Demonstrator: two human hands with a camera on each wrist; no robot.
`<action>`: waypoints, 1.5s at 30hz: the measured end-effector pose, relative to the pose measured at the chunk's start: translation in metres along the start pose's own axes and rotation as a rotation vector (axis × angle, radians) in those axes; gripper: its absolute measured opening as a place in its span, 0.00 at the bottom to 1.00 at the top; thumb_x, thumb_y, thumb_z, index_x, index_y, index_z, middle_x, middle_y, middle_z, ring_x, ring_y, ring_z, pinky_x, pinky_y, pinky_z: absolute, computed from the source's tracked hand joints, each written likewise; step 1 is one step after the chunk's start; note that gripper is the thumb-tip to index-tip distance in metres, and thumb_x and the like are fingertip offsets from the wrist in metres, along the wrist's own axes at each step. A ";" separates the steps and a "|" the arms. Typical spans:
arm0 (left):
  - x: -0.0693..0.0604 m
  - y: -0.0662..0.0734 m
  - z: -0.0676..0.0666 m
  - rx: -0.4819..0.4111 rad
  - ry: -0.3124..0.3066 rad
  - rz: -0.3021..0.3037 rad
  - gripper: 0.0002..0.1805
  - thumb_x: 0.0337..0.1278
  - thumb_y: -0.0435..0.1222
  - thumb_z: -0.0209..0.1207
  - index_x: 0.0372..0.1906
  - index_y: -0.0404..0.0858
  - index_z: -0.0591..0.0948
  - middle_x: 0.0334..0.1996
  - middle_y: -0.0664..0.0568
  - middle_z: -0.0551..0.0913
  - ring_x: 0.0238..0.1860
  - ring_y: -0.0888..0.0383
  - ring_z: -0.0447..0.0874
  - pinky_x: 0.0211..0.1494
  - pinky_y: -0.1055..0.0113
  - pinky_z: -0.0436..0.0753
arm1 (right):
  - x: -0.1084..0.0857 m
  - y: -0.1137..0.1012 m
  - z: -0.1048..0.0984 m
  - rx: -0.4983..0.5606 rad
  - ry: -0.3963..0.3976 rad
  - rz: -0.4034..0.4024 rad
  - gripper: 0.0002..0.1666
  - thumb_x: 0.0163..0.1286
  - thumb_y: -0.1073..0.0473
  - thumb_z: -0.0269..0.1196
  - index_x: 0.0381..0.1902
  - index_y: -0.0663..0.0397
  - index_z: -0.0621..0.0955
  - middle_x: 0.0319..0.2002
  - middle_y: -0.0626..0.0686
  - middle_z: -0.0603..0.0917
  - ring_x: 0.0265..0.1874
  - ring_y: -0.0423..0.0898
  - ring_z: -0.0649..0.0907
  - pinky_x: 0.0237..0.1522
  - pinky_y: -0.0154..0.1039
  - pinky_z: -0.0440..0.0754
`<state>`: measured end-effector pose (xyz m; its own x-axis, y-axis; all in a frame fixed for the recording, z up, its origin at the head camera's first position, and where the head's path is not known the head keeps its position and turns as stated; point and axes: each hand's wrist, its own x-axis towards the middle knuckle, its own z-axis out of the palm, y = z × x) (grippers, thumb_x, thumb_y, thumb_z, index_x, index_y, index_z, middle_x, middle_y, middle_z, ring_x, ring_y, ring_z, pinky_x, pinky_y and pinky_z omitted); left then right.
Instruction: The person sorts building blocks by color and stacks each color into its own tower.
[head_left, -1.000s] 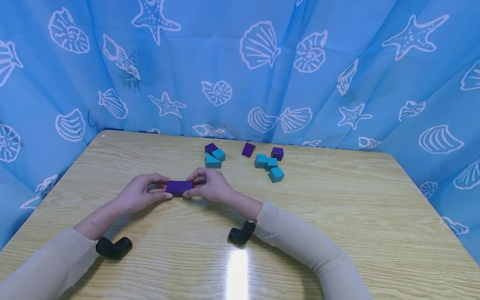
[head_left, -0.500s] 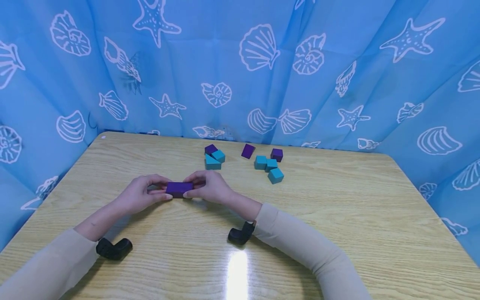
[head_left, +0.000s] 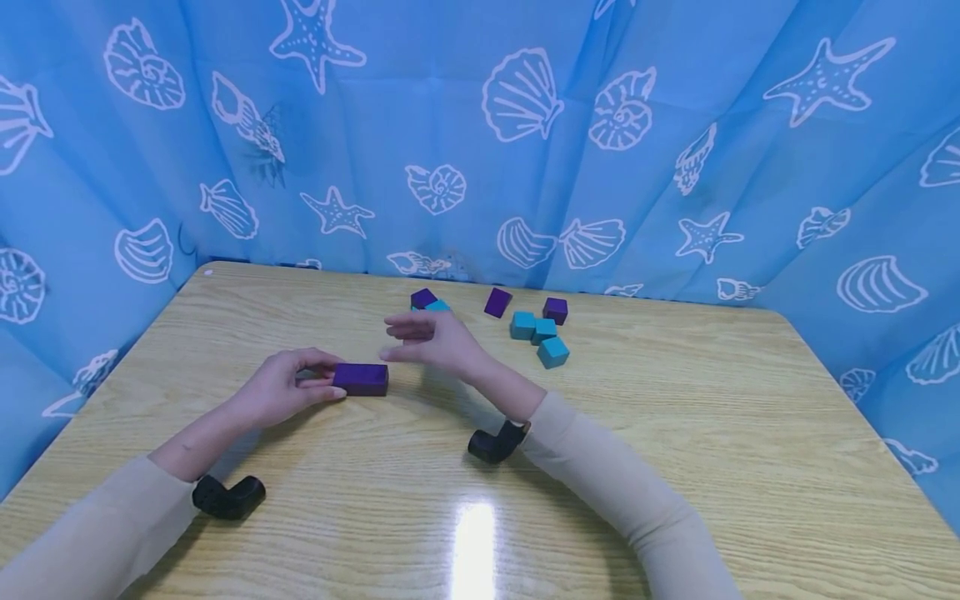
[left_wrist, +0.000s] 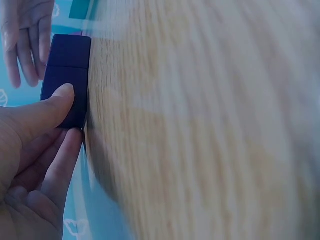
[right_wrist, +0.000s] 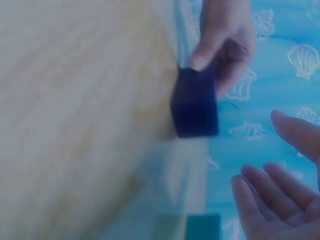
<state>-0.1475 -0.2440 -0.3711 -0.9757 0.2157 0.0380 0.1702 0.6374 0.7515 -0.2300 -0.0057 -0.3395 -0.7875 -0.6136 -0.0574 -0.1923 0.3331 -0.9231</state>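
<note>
My left hand (head_left: pixel 288 387) pinches the left end of two purple blocks (head_left: pixel 362 379) that sit end to end on the table. In the left wrist view a seam shows across the purple blocks (left_wrist: pixel 69 66), with the thumb on the nearer one. My right hand (head_left: pixel 438 340) is in the air beyond their right end, apart from them, fingers extended and holding nothing. It partly hides a teal block (head_left: pixel 437 306) beside another purple block (head_left: pixel 423 297). In the right wrist view the right hand's (right_wrist: pixel 280 195) thumb and fingers are spread apart.
Farther back on the wooden table (head_left: pixel 675 433) lie a purple block (head_left: pixel 497 302), a purple cube (head_left: pixel 556 310) and teal cubes (head_left: pixel 553 352), (head_left: pixel 522 325) close together. A blue shell-print curtain (head_left: pixel 480 150) hangs along the back edge.
My right hand has let go of the purple blocks' right end and moved away and to the right, toward the teal blocks. The left hand and the purple blocks have stayed in place.
</note>
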 end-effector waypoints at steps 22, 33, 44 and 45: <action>0.001 -0.004 0.002 0.014 0.019 0.002 0.19 0.54 0.32 0.66 0.50 0.29 0.80 0.43 0.42 0.84 0.46 0.48 0.83 0.45 0.67 0.86 | 0.027 0.020 -0.032 -0.084 0.362 -0.013 0.25 0.61 0.51 0.69 0.55 0.52 0.81 0.53 0.52 0.84 0.54 0.48 0.81 0.57 0.39 0.81; 0.001 -0.003 0.002 0.000 0.017 -0.003 0.19 0.54 0.32 0.66 0.50 0.28 0.80 0.43 0.41 0.83 0.47 0.47 0.83 0.46 0.66 0.86 | 0.045 0.028 -0.031 -0.114 0.392 0.056 0.31 0.60 0.51 0.70 0.60 0.56 0.77 0.57 0.55 0.81 0.59 0.51 0.78 0.62 0.42 0.77; 0.001 -0.001 0.001 -0.012 0.015 -0.013 0.20 0.54 0.33 0.66 0.51 0.28 0.80 0.44 0.40 0.83 0.48 0.46 0.82 0.46 0.66 0.86 | 0.060 0.029 -0.026 -0.248 0.419 0.170 0.29 0.60 0.48 0.69 0.57 0.54 0.81 0.54 0.54 0.83 0.55 0.49 0.80 0.57 0.42 0.79; 0.001 0.000 0.001 -0.015 0.014 -0.012 0.20 0.54 0.33 0.66 0.51 0.28 0.80 0.44 0.40 0.83 0.48 0.46 0.82 0.46 0.66 0.86 | 0.061 0.029 -0.025 -0.249 0.422 0.179 0.28 0.60 0.48 0.69 0.56 0.54 0.81 0.54 0.54 0.83 0.55 0.49 0.80 0.57 0.42 0.80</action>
<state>-0.1482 -0.2436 -0.3717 -0.9795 0.1977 0.0379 0.1564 0.6289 0.7616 -0.2983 -0.0155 -0.3599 -0.9785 -0.2062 -0.0003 -0.1259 0.5985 -0.7912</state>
